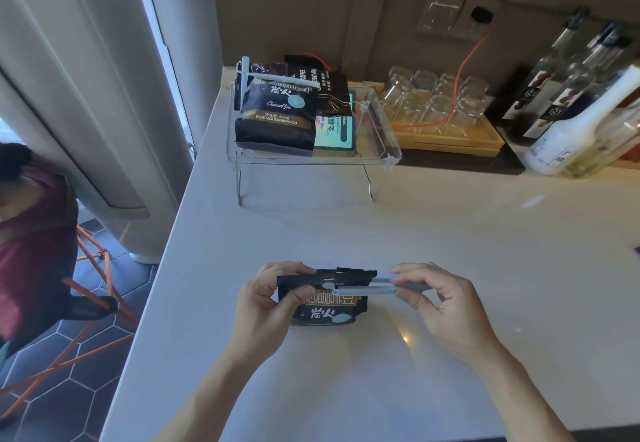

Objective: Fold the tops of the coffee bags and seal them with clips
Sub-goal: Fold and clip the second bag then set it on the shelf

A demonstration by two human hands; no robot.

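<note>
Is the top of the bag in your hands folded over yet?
Folded. The coffee bag shows a flat doubled top edge; the left hand pinches it while the right hand slides the clip on.

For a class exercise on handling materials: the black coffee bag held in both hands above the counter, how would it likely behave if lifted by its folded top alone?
The coffee bag looks soft-sided, so it would probably sag below the fold. The left hand pinches the fold flat, suggesting it may spring open if released. Its glossy film could be slippery; the clip held by the right hand is only partly on.
</note>
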